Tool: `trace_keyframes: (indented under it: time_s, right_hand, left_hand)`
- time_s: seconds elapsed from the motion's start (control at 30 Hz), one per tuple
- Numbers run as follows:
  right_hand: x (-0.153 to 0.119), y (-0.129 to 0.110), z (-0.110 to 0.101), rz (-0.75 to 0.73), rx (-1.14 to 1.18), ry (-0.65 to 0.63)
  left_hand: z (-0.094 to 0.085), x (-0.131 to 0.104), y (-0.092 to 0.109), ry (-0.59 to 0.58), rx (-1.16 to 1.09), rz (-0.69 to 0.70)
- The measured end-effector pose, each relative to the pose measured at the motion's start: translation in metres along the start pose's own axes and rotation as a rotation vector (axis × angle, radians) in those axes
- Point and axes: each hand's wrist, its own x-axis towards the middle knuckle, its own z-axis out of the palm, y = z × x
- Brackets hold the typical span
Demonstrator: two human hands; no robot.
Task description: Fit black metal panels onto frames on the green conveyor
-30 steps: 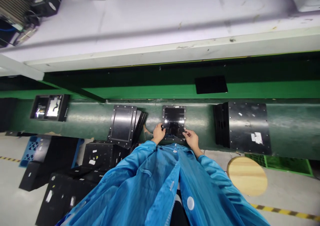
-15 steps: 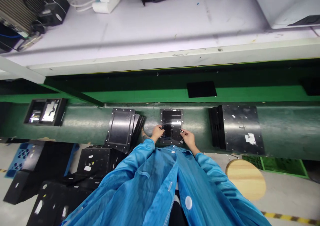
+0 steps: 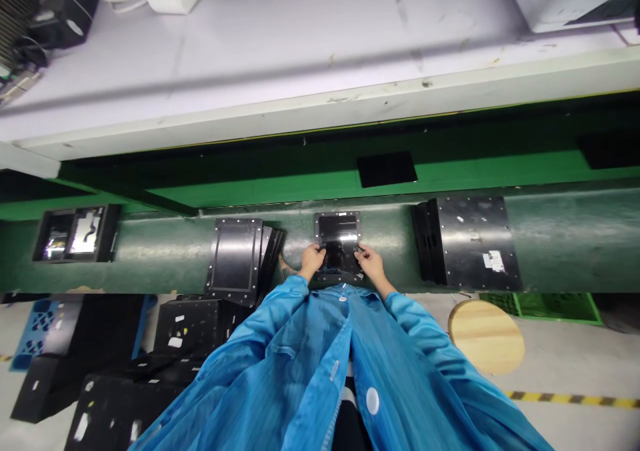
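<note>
Fingers of the left hand [image 3: 313, 260] and the right hand [image 3: 370, 262] bent at the 8 and 4 o'clock edges of a framed panel [image 3: 339, 241], thumbs on its upper face; whether they clamp it or merely rest there cannot be told, the undersides being hidden. The panel, at the clock's centre, is rectangular, with a glossy black window in a dull, dotted border, and lies flat on the bench [image 3: 395, 238], a smooth green surface with blurred highlights. At 9 o'clock, a fanned stack of dark panels [image 3: 233, 258], satin-faced; farther out, a two-part box [image 3: 75, 233] whose bright contents are unclear. At 3 o'clock, a second stack [image 3: 473, 241], matt, bearing a torn white label, illegible. At 1 o'clock, a thin black slab [image 3: 387, 169], its surface lost in shadow. At 4 o'clock, a round stool [image 3: 487, 336] of pale grained wood, its legs mostly hidden. At 6 o'clock, a creased blue coat [image 3: 320, 371], cut off below. At 12 o'clock, a scuffed white shelf [image 3: 300, 51], cropped above.
</note>
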Motion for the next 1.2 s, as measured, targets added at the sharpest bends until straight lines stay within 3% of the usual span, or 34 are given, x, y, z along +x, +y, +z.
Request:
trace_keyframes:
  time_s: [0.2,0.3,0.47,0.57,0.67,0.77,0.87,1.0,1.2]
  right_hand:
    - [0.006,-0.019,0.003,-0.012,-0.343,-0.002]
    - [0.002,-0.02,0.0,-0.027,-0.411,-0.039]
    - [-0.011,-0.009,-0.011,-0.017,-0.516,-0.031]
    - [-0.021,0.004,-0.019,0.035,-0.631,-0.137]
    - [-0.026,0.013,-0.021,0.07,-0.629,-0.24]
    - [-0.027,0.014,-0.018,0.137,-0.579,-0.219]
    - [-0.025,0.012,-0.015,0.231,-0.527,-0.175]
    - [-0.021,0.012,-0.012,0.316,-0.529,-0.147]
    - [-0.016,0.012,-0.007,0.315,-0.611,-0.173]
  left_hand:
    - [-0.004,-0.01,0.015,-0.024,0.298,0.092]
    - [-0.009,-0.019,0.016,-0.081,0.308,0.111]
    - [-0.012,-0.027,-0.003,-0.076,0.345,0.008]
    - [-0.011,-0.027,-0.021,-0.204,0.449,-0.068]
    - [-0.008,-0.023,-0.032,-0.296,0.492,-0.029]
    - [-0.005,-0.018,-0.034,-0.304,0.464,-0.037]
    - [-0.002,-0.016,-0.036,-0.322,0.381,-0.132]
    - [0.002,-0.017,-0.041,-0.261,0.329,-0.192]
    - [0.006,-0.018,-0.04,-0.225,0.33,-0.233]
